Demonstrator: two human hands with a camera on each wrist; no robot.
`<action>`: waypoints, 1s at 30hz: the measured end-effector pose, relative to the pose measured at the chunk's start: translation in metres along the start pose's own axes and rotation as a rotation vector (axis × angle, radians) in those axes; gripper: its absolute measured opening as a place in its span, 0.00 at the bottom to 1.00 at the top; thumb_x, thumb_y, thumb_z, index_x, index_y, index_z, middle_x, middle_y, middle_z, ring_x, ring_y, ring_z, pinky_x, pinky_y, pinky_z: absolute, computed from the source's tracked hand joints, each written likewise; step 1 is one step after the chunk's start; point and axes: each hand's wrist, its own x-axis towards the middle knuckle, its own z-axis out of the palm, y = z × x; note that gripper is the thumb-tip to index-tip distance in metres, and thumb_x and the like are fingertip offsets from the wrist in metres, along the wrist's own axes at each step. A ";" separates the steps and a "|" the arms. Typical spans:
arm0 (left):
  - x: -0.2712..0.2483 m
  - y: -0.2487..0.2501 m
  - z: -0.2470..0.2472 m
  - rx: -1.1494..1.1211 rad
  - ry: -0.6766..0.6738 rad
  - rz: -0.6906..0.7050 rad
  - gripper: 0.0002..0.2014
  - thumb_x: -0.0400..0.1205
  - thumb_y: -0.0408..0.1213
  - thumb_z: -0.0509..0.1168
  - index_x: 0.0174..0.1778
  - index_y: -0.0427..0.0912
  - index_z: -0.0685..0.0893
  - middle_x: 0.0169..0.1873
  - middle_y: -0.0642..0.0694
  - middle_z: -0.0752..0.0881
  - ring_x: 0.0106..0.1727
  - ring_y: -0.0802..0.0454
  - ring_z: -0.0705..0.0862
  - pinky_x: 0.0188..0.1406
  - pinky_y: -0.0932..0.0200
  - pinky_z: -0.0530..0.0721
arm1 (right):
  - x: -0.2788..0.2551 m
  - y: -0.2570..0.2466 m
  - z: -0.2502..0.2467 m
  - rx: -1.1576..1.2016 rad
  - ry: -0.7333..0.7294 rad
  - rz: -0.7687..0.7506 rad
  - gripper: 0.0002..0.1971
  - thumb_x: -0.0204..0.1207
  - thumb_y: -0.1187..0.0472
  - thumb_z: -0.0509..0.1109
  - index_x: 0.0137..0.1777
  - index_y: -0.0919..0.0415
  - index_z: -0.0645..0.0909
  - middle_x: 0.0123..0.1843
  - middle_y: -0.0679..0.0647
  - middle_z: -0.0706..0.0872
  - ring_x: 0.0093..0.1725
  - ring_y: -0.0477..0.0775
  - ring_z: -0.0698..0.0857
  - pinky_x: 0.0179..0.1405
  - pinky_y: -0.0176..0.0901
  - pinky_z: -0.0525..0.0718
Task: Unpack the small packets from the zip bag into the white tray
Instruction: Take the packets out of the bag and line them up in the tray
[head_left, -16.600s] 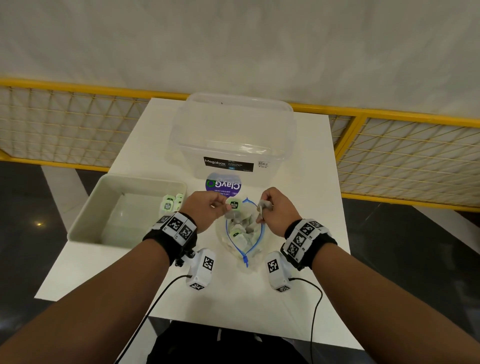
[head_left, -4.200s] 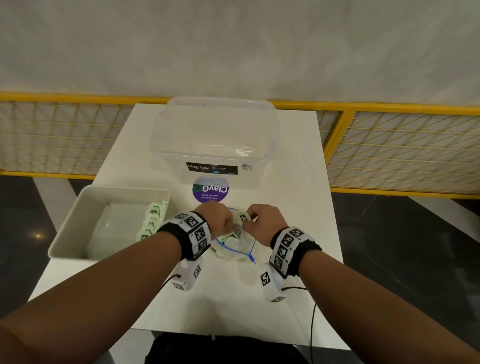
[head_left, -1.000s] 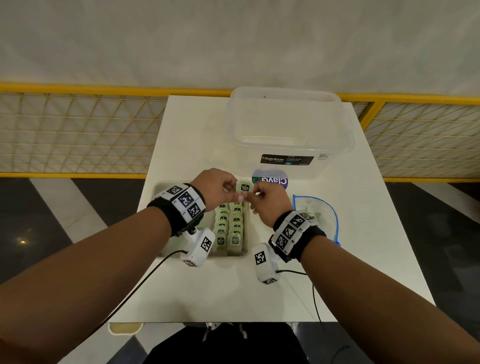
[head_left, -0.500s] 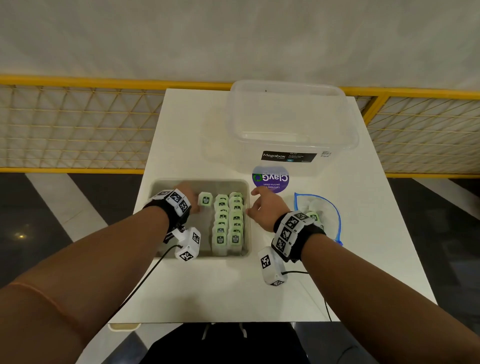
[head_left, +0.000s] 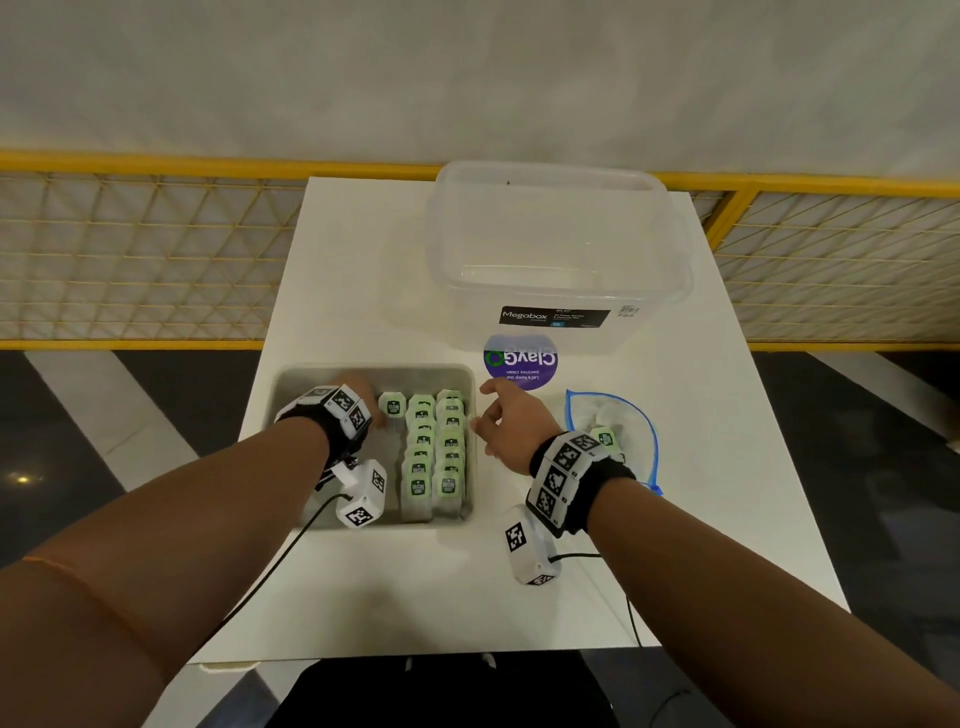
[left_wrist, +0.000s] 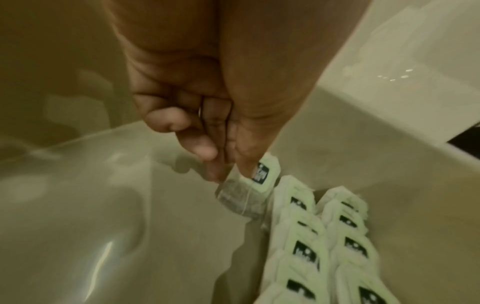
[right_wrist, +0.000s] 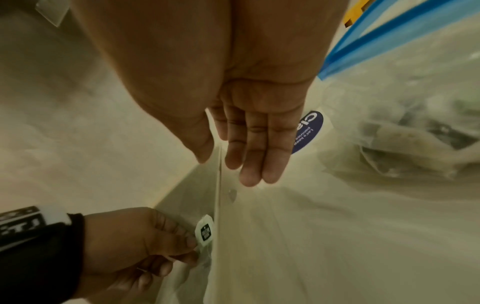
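A: So your left hand (head_left: 358, 400) was inside the tray (head_left: 374, 370), pinching one packet (left_wrist: 249, 191) beside the rows of packets (head_left: 435, 457)?

B: Yep, and your right hand (head_left: 511, 423) hovered beside the tray, fingers straight, holding nothing. The bag (head_left: 623, 431) lay right of the tray.

"Megabox" on clear box (head_left: 556, 270), "ClayG" on sticker (head_left: 521, 362)
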 end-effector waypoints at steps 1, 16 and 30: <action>-0.027 0.006 -0.018 -0.003 0.015 0.005 0.14 0.74 0.53 0.69 0.43 0.46 0.88 0.31 0.50 0.84 0.33 0.48 0.83 0.36 0.60 0.82 | -0.002 0.001 -0.006 0.005 0.011 -0.011 0.18 0.81 0.60 0.66 0.69 0.57 0.70 0.42 0.50 0.84 0.43 0.57 0.89 0.43 0.44 0.83; -0.166 0.230 -0.099 -0.424 0.246 0.624 0.08 0.81 0.39 0.67 0.54 0.46 0.88 0.48 0.49 0.90 0.50 0.52 0.86 0.58 0.56 0.83 | -0.042 0.098 -0.120 -0.641 -0.008 0.247 0.15 0.74 0.51 0.67 0.59 0.54 0.81 0.60 0.58 0.73 0.43 0.60 0.80 0.51 0.48 0.83; -0.130 0.270 -0.013 -0.329 0.073 0.248 0.16 0.75 0.53 0.71 0.41 0.41 0.87 0.37 0.45 0.88 0.43 0.47 0.85 0.46 0.55 0.82 | -0.033 0.165 -0.122 -0.436 -0.112 0.147 0.18 0.73 0.67 0.70 0.63 0.56 0.77 0.61 0.57 0.82 0.59 0.60 0.82 0.55 0.45 0.81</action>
